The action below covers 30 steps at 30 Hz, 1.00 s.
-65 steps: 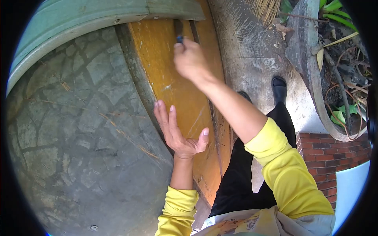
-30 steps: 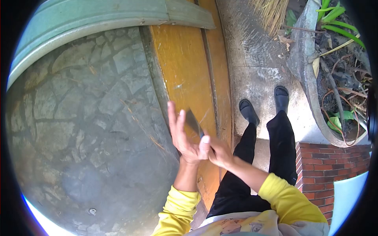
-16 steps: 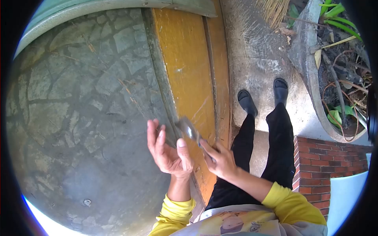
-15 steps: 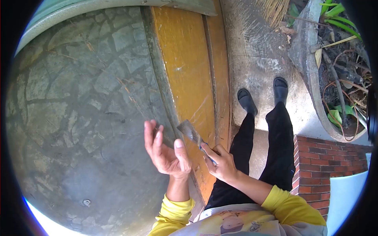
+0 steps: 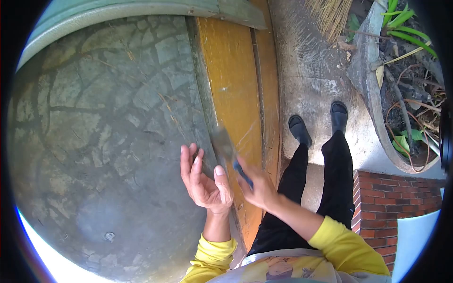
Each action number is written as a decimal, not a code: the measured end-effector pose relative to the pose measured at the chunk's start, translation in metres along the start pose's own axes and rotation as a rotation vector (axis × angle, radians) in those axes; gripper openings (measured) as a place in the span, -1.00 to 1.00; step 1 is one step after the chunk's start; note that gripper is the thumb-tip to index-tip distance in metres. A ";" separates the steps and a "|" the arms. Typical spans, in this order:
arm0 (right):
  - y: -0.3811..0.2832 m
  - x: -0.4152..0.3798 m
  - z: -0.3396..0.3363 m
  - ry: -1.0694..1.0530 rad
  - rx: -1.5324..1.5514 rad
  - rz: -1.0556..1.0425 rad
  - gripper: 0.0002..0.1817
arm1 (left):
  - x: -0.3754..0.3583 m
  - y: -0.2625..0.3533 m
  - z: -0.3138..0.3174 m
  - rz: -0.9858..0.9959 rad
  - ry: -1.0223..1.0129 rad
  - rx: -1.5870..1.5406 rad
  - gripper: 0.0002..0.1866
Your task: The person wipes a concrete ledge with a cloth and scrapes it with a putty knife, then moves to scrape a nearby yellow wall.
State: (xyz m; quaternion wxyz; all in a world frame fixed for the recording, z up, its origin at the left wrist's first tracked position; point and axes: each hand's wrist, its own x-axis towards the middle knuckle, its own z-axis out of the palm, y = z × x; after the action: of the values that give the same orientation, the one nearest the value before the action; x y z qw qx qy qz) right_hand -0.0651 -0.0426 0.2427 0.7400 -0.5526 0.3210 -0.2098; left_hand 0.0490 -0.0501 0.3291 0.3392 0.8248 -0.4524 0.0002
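Observation:
My right hand [image 5: 260, 185] grips the blue handle of a putty knife [image 5: 223, 144]. Its flat metal blade points up and left, over the border between the grey stone-patterned surface [image 5: 71, 137] and the yellow wooden edge [image 5: 229, 89]. Motion blurs the blade and the fingers around the handle. Just to the left, my left hand [image 5: 207, 188] is held palm up with the fingers loosely curled and the thumb apart. Nothing shows in that palm. Both sleeves are yellow.
A pale green curved rim [image 5: 141, 12] runs along the top. At the right lie a planter [image 5: 375, 99] with leaves and twigs, broom-like bristles [image 5: 330, 16] and a brick wall [image 5: 387, 203]. My feet in dark sandals [image 5: 300, 130] stand on the concrete path [image 5: 311, 61].
The putty knife's blade has swung up, becoming steeper and blurred, as my right hand moved slightly left. My left hand keeps its palm-up pose. The whole view has shifted a little.

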 end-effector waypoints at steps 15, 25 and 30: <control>-0.082 0.190 -0.021 0.141 0.075 -0.093 -0.46 | 0.018 0.013 -0.012 0.067 0.082 0.056 -0.51; -0.026 0.006 0.003 0.009 0.028 -0.045 -0.41 | 0.034 0.023 -0.021 0.122 0.086 0.065 -0.51; -0.078 0.187 -0.034 0.093 0.092 -0.156 -0.53 | 0.035 0.024 -0.029 0.145 0.129 0.051 -0.50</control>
State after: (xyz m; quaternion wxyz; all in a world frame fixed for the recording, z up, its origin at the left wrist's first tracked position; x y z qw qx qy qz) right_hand 0.0468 -0.2140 0.2655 0.7304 -0.5310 0.3010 -0.3065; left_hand 0.0608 -0.0686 0.3750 0.3455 0.7966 -0.4878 0.0894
